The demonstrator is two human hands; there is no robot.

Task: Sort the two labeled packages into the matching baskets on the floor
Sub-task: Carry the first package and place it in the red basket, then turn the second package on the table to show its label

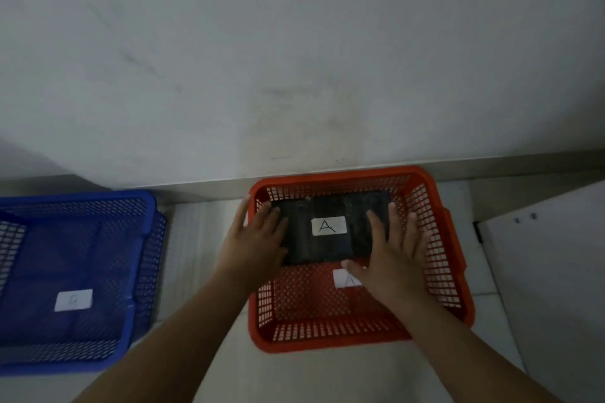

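Where label (328, 225) reads "A", black package (314, 249) lies in red basket (435, 239).

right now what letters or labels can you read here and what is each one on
"A": white label on the black package lying in the red basket.
"A", partly hidden by the right hand: white label on the red basket's floor.
Too blurred to read for sure: white label in the blue basket.
No other text shows.
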